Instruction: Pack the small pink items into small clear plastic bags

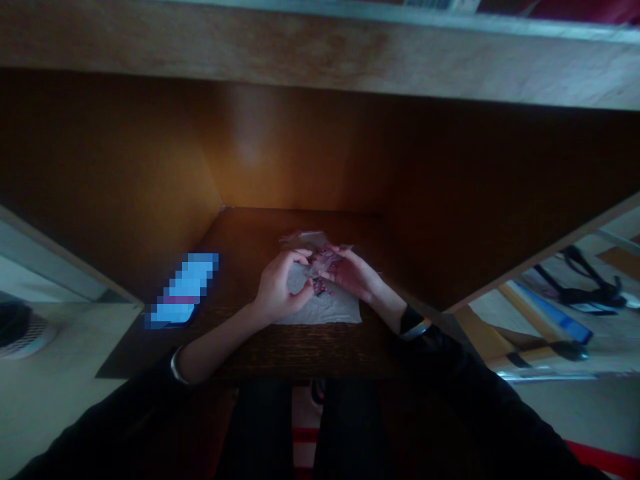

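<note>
My left hand [280, 288] and my right hand [350, 273] meet over a dark wooden desk [240, 347], both with fingers curled. Between their fingertips is a small pinkish-purple object [321, 267], too dim to name; both hands pinch it. Under the hands lies a pale sheet [330, 308], flat on the desk. Crumpled clear plastic [305, 238] lies just behind the hands. Both arms wear dark sleeves, with a bracelet on each wrist.
A lit phone screen [183, 290], blurred out, lies on the desk to the left. Tall wooden side walls and a back panel enclose the desk, with a shelf edge [320, 53] overhead. Bags and straps [580, 280] lie on the floor to the right.
</note>
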The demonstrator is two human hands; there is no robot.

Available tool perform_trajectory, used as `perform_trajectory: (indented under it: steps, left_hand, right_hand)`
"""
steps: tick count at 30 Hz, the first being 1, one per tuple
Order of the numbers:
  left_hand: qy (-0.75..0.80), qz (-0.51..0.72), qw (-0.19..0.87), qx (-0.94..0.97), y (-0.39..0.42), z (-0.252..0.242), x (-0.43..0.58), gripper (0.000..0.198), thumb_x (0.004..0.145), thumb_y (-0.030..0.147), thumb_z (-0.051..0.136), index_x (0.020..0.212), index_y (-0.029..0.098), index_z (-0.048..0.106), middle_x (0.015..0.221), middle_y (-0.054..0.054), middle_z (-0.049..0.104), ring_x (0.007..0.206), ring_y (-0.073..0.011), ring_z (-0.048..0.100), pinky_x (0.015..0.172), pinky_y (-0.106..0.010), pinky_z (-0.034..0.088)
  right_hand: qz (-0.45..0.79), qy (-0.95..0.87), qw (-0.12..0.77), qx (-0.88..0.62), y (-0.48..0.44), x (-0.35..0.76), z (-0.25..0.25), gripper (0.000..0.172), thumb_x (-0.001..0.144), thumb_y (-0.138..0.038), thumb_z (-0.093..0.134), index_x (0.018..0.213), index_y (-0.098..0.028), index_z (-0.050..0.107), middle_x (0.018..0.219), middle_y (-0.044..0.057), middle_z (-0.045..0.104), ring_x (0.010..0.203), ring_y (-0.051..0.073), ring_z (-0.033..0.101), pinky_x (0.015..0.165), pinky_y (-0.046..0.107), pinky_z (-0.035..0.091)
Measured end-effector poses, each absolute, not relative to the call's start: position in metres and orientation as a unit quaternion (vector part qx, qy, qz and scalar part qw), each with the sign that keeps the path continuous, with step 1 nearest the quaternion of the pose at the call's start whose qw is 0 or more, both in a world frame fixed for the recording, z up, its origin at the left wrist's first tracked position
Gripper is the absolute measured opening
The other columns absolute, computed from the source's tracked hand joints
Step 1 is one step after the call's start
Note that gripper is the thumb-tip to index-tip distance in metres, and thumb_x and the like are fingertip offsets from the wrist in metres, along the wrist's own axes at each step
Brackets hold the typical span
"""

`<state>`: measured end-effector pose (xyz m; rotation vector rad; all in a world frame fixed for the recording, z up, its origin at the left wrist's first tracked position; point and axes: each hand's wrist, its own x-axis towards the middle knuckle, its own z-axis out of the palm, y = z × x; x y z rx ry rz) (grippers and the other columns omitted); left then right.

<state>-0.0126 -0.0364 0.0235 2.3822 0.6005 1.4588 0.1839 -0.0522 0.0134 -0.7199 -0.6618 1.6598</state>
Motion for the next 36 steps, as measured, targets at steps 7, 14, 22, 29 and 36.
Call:
perform_trajectory:
  steps: [7, 14, 22, 29, 36]
  left_hand:
    - [0.254, 0.413, 0.192, 0.853, -0.026, 0.009, -0.009, 0.060, 0.071, 0.032, 0.075, 0.122, 0.017, 0.048, 0.117, -0.016, 0.063, 0.106, -0.0285, 0.063, 0.090, -0.046, 0.053]
    - [0.196, 0.325, 0.267, 0.886, -0.020, -0.003, -0.010, 0.070, 0.072, 0.036, 0.076, 0.131, 0.018, 0.043, 0.118, -0.017, 0.064, 0.102, -0.0290, 0.067, 0.082, -0.043, 0.058]
    - [0.162, 0.328, 0.257, 0.895, -0.019, -0.003, -0.010, 0.073, 0.077, 0.034, 0.074, 0.138, 0.019, 0.038, 0.130, -0.019, 0.058, 0.113, -0.0308, 0.063, 0.092, -0.046, 0.056]
    - [0.180, 0.276, 0.229, 0.916, -0.016, -0.013, -0.013, 0.082, 0.079, 0.045, 0.069, 0.144, 0.017, 0.028, 0.141, -0.023, 0.046, 0.127, -0.0348, 0.051, 0.104, -0.051, 0.045]
    - [0.227, 0.213, 0.291, 0.905, -0.019, -0.009, -0.013, 0.088, 0.077, 0.047, 0.069, 0.144, 0.013, 0.025, 0.148, -0.024, 0.037, 0.134, -0.0386, 0.040, 0.109, -0.054, 0.037]
  right_hand:
    - [0.666, -0.337, 0.579, -0.328, -0.053, 0.179, 0.011, 0.027, 0.075, -0.022, 0.073, 0.100, -0.023, 0.061, 0.091, 0.001, 0.070, 0.087, 0.016, 0.066, 0.082, 0.034, 0.053]
    - [0.627, -0.379, 0.589, -0.341, -0.056, 0.175, 0.010, 0.036, 0.073, -0.019, 0.074, 0.106, -0.022, 0.060, 0.093, 0.001, 0.070, 0.086, 0.013, 0.065, 0.080, 0.029, 0.052]
    - [0.530, -0.516, 0.558, -0.377, -0.060, 0.172, 0.008, 0.059, 0.070, -0.015, 0.076, 0.123, -0.026, 0.052, 0.103, 0.002, 0.065, 0.096, 0.016, 0.060, 0.090, 0.032, 0.049]
    - [0.520, -0.580, 0.525, -0.343, -0.058, 0.174, 0.000, 0.075, 0.071, -0.015, 0.075, 0.135, -0.028, 0.040, 0.114, 0.005, 0.062, 0.107, 0.020, 0.058, 0.095, 0.037, 0.049]
    - [0.497, -0.601, 0.533, -0.327, -0.054, 0.175, -0.010, 0.085, 0.069, -0.017, 0.078, 0.140, -0.030, 0.034, 0.126, 0.008, 0.057, 0.115, 0.023, 0.057, 0.102, 0.045, 0.046]
